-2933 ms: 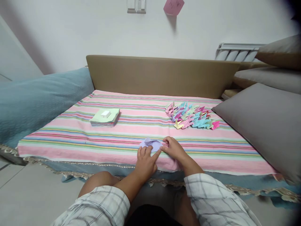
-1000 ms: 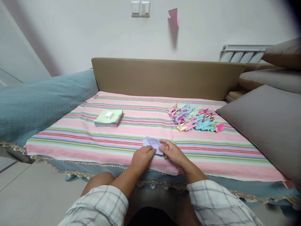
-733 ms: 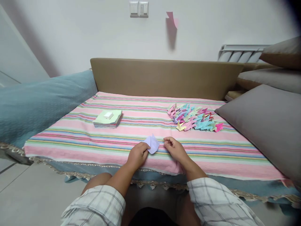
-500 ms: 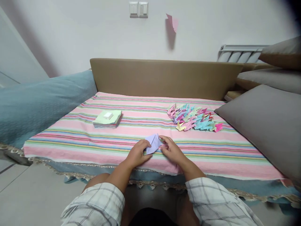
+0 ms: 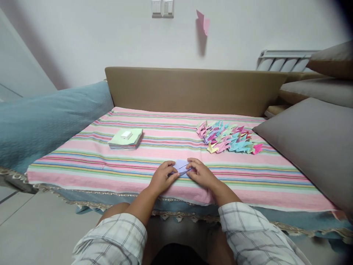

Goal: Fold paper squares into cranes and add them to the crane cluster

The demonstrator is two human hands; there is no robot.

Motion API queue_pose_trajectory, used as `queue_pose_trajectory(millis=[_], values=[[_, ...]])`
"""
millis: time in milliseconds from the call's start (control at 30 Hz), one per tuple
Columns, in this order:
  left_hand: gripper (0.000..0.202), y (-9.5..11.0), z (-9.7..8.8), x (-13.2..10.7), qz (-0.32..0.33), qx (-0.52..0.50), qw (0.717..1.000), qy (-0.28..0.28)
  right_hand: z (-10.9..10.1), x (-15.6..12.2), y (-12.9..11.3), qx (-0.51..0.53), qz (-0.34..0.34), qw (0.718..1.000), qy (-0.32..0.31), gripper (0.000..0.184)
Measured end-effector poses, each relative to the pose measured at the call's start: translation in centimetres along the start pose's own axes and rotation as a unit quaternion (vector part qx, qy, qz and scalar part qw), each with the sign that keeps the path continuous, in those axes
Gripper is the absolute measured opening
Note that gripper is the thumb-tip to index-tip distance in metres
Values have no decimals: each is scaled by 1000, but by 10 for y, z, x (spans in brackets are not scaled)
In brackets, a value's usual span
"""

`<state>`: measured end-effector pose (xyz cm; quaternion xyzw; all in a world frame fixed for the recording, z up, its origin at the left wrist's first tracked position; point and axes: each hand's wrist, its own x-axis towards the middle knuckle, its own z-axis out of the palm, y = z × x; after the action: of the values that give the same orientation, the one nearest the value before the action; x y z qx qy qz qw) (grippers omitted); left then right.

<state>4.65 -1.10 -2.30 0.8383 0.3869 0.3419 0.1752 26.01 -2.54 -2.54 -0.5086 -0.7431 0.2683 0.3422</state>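
Observation:
A folded piece of lavender origami paper (image 5: 181, 166) is held low over the front part of the striped cloth (image 5: 129, 171). My left hand (image 5: 163, 177) pinches its left end between thumb and fingers. At the opposite end my right hand (image 5: 202, 173) grips it the same way, the fingertips hiding that corner. A fold line runs across the paper between the two hands. To the right, beyond my right hand, several folded paper cranes (image 5: 228, 138) in pink, blue, yellow, purple and red stand close together.
A stack of square paper (image 5: 124, 141) with a small white block (image 5: 126, 135) on top lies at left. Grey cushions (image 5: 311, 129) line the right side, a blue-covered armrest (image 5: 55, 117) the left. Behind is a brown backrest (image 5: 193, 92); pink paper (image 5: 203, 24) sticks to the wall.
The lavender paper has turned so its long side lies crosswise. My right hand has closed on its right end, and my left fingers have shifted to its left end.

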Motion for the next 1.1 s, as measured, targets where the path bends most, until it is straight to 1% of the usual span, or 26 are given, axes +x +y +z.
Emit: queue_pose_trajectory(millis=[100,233,367,467,600,833,933,1100], values=[[11,-3,1,1,-10,0,1000,13,-1,0,0,-13,0,1000,-1,16],[12,-6,3,2,-15,7,1000,8,0,2,0,-33,1,999,-19,23],[12,-6,3,1,-23,22,999,5,1,5,3,-53,5,998,-31,16],[14,-5,4,2,-35,28,999,12,2,8,5,-58,4,998,-33,18],[18,-3,7,4,-55,25,998,32,5,11,4,-73,17,997,-23,22],[17,-6,11,6,-96,29,993,57,11,14,2,-77,49,996,25,15],[18,-6,12,7,-101,45,993,48,11,16,4,-77,50,995,25,15],[18,-6,11,7,-102,69,992,19,12,16,7,-82,52,995,20,13]])
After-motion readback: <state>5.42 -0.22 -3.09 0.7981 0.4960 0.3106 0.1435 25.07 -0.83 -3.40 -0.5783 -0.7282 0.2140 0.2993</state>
